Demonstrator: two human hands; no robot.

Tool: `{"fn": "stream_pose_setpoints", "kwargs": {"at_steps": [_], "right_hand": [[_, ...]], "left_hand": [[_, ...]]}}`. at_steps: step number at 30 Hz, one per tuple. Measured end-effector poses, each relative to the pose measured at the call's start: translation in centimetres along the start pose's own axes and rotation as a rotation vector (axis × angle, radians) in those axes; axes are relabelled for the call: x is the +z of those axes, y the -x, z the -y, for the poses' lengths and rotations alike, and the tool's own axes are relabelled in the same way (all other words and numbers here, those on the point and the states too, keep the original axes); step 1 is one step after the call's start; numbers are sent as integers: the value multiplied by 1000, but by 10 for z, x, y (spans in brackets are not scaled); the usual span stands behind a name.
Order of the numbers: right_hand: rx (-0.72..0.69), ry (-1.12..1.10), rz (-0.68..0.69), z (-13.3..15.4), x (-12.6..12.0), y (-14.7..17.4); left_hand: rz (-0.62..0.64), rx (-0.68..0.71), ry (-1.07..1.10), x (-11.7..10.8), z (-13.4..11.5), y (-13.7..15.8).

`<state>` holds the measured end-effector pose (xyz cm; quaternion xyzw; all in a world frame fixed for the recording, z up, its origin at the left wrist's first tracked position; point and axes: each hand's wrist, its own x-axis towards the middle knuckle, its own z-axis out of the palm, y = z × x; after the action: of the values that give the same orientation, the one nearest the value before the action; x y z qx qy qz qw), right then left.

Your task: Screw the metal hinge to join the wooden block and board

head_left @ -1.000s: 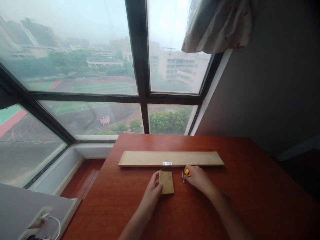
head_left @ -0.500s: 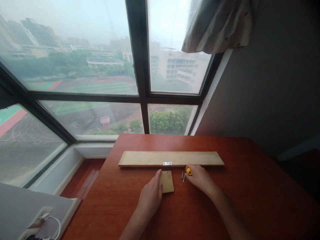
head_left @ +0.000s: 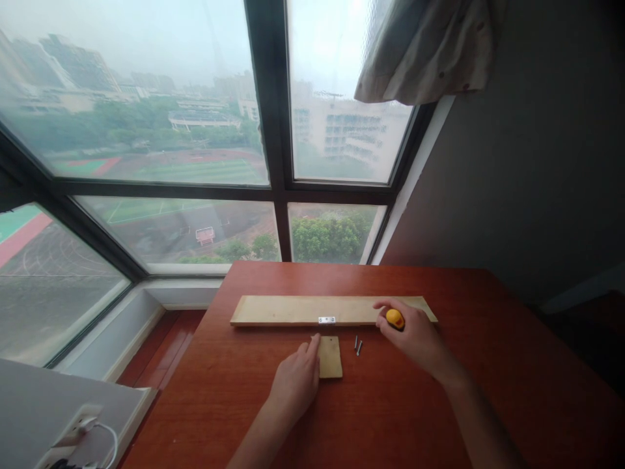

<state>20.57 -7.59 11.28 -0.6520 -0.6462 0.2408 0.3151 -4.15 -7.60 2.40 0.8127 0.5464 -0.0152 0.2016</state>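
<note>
Board point(head_left: 278, 309), long and pale, lies flat across our red-brown table point(head_left: 400, 417), its left end well clear of both hands. Next along, our left hand point(head_left: 295, 378) is at the small wood piece point(head_left: 332, 358), fingers laid together over its left edge and upper left corner. Thumb's hidden from us, so we can't tell if that's a pinch or just a press. Small piece sits flat, near and in front of the board but apart from it; one hole shows by its far edge, any other is under our fingers.

Straight beyond it, a metal plate point(head_left: 327, 320) sits at the middle of the board's near edge; we can't tell if it's fixed. Then two loose screws point(head_left: 360, 348), side by side on the table between our hands, touched by neither. Far right, our right hand point(head_left: 415, 332) is closed around a yellow-ended tool point(head_left: 395, 318), over the board's right part. Tool's working end isn't visible to us.

Step in hand, our read: lining up parts, small piece being placed, no fastening yet. Next move calls for a steady left hand keeping the piece square to the plate, and a free fingertip grip if we want a screw, without rolling its neighbour.
</note>
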Motion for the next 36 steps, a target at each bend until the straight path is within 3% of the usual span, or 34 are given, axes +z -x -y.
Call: {"fn": "stream_pose_setpoints", "kwargs": {"at_steps": [4, 7, 11, 22, 28, 32, 36], "right_hand": [[-23, -153, -53, 10, -16, 4], [-38, -127, -70, 12, -19, 5], [-44, -24, -68, 13, -13, 4], [-17, -98, 22, 16, 1, 2], [-37, -111, 71, 16, 9, 2], [-35, -167, 22, 19, 3, 3], [-37, -345, -34, 28, 0, -3]], "left_hand": [[-6, 2, 13, 2, 2, 0], [-9, -4, 20, 3, 2, 0], [-16, -8, 15, 5, 4, 0], [-24, 21, -41, -2, 10, 0], [-221, 60, 6, -7, 13, -14], [-371, 130, -15, -18, 19, -35], [-423, 232, -102, -29, 28, -56]]}}
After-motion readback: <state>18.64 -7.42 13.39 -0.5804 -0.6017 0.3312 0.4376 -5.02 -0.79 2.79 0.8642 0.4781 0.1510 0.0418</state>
